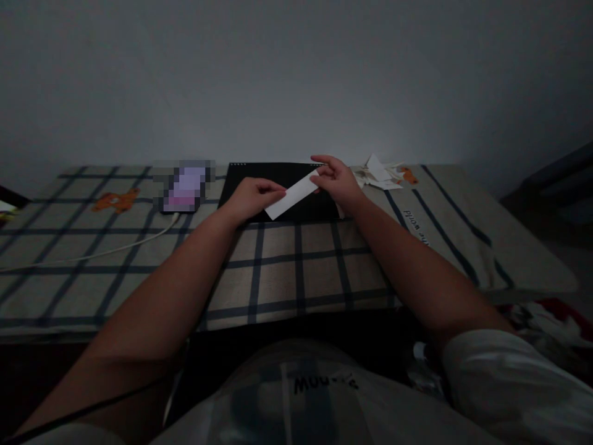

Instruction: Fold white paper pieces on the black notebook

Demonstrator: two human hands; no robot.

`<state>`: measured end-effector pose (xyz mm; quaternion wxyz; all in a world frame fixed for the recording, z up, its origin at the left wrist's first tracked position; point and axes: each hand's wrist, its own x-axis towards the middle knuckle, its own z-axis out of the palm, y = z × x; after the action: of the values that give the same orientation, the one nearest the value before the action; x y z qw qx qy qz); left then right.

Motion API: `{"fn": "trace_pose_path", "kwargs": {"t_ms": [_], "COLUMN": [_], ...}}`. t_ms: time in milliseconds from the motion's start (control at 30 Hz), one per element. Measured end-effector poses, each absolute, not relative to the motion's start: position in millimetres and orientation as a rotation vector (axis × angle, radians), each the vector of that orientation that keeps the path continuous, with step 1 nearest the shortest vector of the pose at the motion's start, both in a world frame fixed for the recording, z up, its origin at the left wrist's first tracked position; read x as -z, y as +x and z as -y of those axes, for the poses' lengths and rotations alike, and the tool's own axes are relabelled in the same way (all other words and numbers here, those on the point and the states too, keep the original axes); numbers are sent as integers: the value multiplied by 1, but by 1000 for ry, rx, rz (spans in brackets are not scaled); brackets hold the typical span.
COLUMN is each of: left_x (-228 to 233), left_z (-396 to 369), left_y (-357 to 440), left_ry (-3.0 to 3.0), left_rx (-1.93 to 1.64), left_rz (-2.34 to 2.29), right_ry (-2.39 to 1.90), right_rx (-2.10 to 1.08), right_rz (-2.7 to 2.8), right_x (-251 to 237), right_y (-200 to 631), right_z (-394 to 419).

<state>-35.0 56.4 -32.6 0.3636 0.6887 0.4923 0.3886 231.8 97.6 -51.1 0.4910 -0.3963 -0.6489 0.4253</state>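
A narrow white strip of paper [294,195] slants upward to the right between my hands. My left hand [254,196] pinches its long upper edge near the lower left end, thumb and fingers together. At the upper right end, my right hand [337,182] holds the strip between thumb and fingers, with the index finger stretched out above. Beneath both hands lies a black spiral-bound pad [241,179], with binding holes along its far edge. Part of the pad is hidden by my hands and the strip.
A checked cloth [278,272] covers the table against the wall. To the left, a phone [185,188] with a blurred screen has a white cable [134,245] plugged in. Paper scraps [382,173] lie right of the pad. A plastic bottle [424,371] stands below the table edge.
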Motion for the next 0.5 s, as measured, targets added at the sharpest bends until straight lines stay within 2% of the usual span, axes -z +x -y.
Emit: {"fn": "trace_pose_path", "kwargs": {"t_ms": [267, 500], "left_x": [34, 37], "left_z": [-55, -54], "left_y": [-27, -17], "left_ry": [1550, 1480], "left_rx": [-1161, -1131], "left_rz": [-1262, -1192], "right_ry": [-936, -949], "right_rx": [-1412, -1428], "right_rz": [1494, 1488], "right_x": [41, 36], "right_y": [222, 213], "right_z": [-82, -73]}}
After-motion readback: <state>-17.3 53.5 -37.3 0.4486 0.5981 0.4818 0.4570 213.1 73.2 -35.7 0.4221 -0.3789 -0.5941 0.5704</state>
